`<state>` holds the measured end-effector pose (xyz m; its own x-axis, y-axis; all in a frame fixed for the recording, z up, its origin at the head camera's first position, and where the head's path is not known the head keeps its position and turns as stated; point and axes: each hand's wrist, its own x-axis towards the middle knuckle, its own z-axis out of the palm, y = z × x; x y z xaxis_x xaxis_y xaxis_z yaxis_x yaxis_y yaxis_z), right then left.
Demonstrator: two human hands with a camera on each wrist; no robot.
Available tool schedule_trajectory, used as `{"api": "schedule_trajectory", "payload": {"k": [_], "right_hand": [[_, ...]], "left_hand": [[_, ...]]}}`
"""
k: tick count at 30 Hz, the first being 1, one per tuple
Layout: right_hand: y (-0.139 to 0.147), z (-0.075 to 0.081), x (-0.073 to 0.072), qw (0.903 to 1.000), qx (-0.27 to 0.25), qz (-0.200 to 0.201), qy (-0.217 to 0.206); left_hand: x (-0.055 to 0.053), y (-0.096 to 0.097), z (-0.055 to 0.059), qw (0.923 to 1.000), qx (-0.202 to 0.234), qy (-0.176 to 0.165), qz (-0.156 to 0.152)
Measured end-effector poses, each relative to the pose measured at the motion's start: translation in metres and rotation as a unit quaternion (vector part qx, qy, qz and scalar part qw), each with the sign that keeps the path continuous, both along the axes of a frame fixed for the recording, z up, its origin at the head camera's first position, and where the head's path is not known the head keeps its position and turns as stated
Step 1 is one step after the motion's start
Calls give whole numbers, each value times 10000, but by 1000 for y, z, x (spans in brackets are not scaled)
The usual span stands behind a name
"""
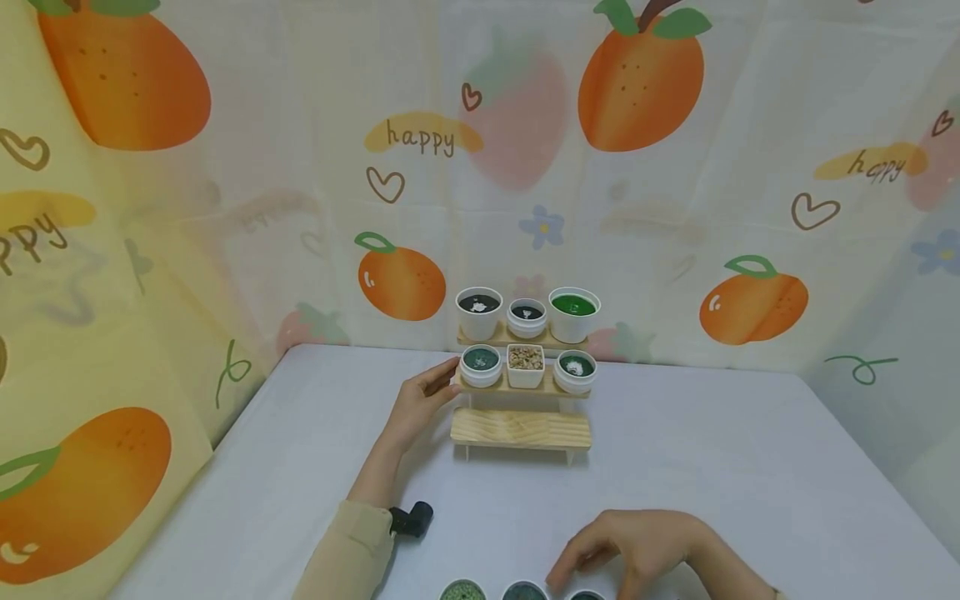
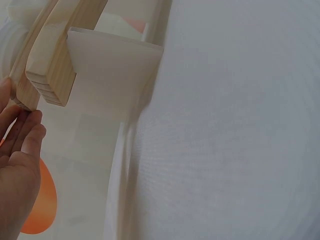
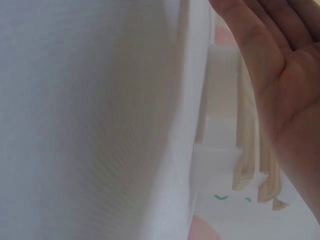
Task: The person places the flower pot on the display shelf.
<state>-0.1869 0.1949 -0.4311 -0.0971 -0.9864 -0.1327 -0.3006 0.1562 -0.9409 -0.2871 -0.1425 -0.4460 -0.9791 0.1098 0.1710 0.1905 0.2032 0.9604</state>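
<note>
A tiered wooden stand (image 1: 521,428) with pale supports stands at the back of the table. My left hand (image 1: 417,407) holds the left end of its middle plank (image 2: 22,92), fingers beside a white bowl of dark green stuff (image 1: 481,360). That tier also bears a square white bowl of brown bits (image 1: 526,358) and a round bowl with white on dark green (image 1: 576,364). Near the front edge of view, my right hand (image 1: 637,546) hovers with fingers bent down and apart, around a cut-off dark bowl (image 1: 587,595). In the right wrist view its palm (image 3: 292,100) shows, fingertips hidden.
On the top tier stand a white cup with dark contents (image 1: 478,321), a small bowl (image 1: 527,322) and a cup with green contents (image 1: 574,321). A green-speckled bowl (image 1: 462,591) and a dark green one (image 1: 524,591) lie at the bottom edge. A printed curtain (image 1: 517,242) hangs behind.
</note>
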Motion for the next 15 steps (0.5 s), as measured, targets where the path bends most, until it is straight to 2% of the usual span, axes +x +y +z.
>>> {"api": "schedule_trajectory", "payload": {"k": [4,11,15], "right_hand": [[-1,-2,0,9996,75,-27,-268],[-4,-2,1,9998,22,126,-178],[-4,-2,2,9993,64,193,-306]], "left_hand": [[0,0,1,10000,-5,-22,-17],[-1,-1,0,10000,7,39,-67],[-1,-1,-1,10000,24,37,-74]]}}
